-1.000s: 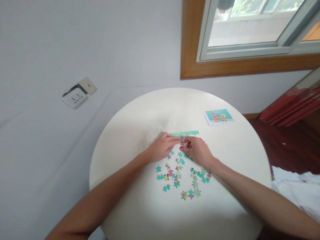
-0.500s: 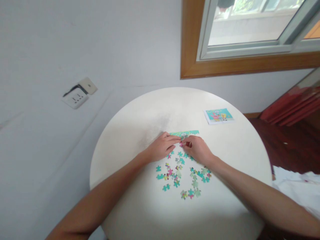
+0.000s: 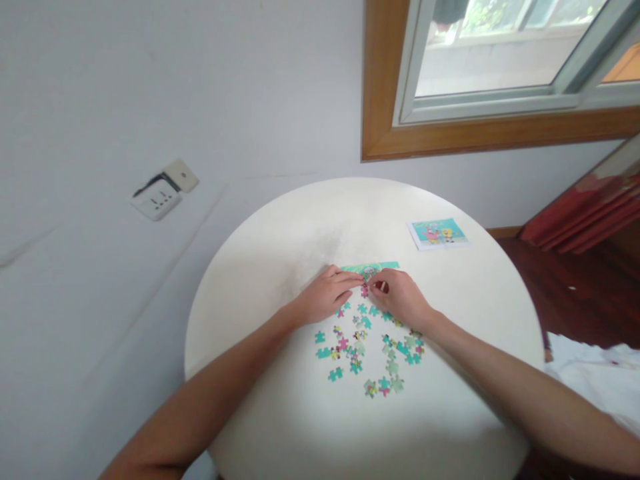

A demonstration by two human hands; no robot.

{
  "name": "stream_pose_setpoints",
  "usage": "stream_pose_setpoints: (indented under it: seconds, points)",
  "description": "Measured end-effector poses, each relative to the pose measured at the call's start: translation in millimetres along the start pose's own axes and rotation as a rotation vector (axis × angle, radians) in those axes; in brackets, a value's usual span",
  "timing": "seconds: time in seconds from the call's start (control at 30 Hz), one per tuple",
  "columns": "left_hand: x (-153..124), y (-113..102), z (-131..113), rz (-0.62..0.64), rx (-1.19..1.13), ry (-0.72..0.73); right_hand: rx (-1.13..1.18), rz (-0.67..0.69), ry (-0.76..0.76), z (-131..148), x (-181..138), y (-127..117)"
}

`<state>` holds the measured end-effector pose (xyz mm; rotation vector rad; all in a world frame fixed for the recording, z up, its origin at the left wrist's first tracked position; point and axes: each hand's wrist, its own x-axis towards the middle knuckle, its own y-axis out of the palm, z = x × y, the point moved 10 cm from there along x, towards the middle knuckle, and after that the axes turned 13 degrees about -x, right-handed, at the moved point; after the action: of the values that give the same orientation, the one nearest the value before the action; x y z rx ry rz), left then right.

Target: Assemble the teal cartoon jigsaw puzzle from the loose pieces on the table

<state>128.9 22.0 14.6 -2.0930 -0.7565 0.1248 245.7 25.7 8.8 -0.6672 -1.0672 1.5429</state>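
Note:
My left hand (image 3: 327, 293) lies with its fingers stretched out, the tips reaching the lower edge of a joined strip of jigsaw puzzle (image 3: 385, 267) in green and teal. From the other side my right hand (image 3: 397, 293) meets it, thumb and forefinger pinched on a pink puzzle piece (image 3: 365, 291) just below the strip. The fingers partly cover where piece and strip meet, so I cannot tell whether they are joined. Loose puzzle pieces (image 3: 355, 367), teal, pink, pale green and yellow, are scattered nearer to me, some under the edge of my right hand.
Everything lies on a round white table (image 3: 280, 427). A picture card (image 3: 440, 233) with cartoon figures rests at the back right. Beyond the table are a wall with a socket (image 3: 157, 198), a wood-framed window (image 3: 377, 133) and a red curtain (image 3: 580, 213).
My right fingertips have shifted slightly at the pink puzzle piece, of which more shows now. My left hand keeps its place on the puzzle. The whole view has moved a little.

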Motion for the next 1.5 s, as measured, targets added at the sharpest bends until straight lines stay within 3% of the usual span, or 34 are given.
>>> stream_pose_setpoints:
  seconds: [0.67, 0.77, 0.83, 0.93, 1.0, 1.17, 1.33, 1.5]
  points:
    - [0, -2, 1, -0.022, -0.005, -0.016, -0.070, 0.035, -0.121, 16, 1, 1]
    - [0, -16, -3, -0.056, 0.000, 0.027, -0.033, -0.031, -0.087, 11, 3, -9]
    - [-3, -37, 0, -0.148, 0.029, 0.035, -0.015, -0.083, -0.057, 5, 5, -15]
    - [-13, -66, 17, -0.254, 0.079, -0.052, -0.003, -0.103, -0.054, -1, 6, -17]
    - [-20, -74, 28, -0.238, 0.068, -0.110, -0.007, -0.093, -0.052, -4, 7, -16]
    - [-32, -73, 45, -0.066, -0.031, -0.255, -0.038, -0.050, -0.054, -8, 9, -12]
    - [-42, -76, 61, -0.022, -0.040, -0.391, -0.030, -0.009, -0.083, -8, 11, -8]
    - [-46, -72, 71, -0.005, -0.082, -0.414, 0.054, 0.070, -0.204, 7, 9, 1]
